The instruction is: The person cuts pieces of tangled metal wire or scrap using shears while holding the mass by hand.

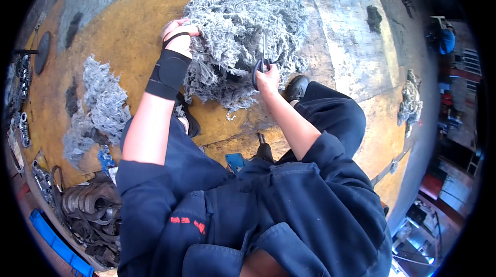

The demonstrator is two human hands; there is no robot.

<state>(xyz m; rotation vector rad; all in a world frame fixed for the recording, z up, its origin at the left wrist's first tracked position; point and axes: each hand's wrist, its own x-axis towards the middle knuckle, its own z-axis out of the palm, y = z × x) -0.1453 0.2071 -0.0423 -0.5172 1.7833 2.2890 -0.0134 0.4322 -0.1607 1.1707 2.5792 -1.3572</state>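
A large heap of tangled grey fibre waste (243, 19) lies on the floor in front of me, between and beyond my feet. My left hand (178, 37), with a black wrist brace on it, is at the heap's left edge, fingers closed on some of the fibre; the fingertips are partly hidden. My right hand (268, 78) grips a pair of scissors (257, 73) by the black handles at the near right side of the heap. Their metal blades point away from me against the fibre.
Smaller clumps of grey fibre (106, 99) lie at the left, and another clump (411, 101) at the right. Stacked metal rings (93, 199) sit at the lower left. A black tool handle (264, 151) and a blue object (235, 161) are close to my lap.
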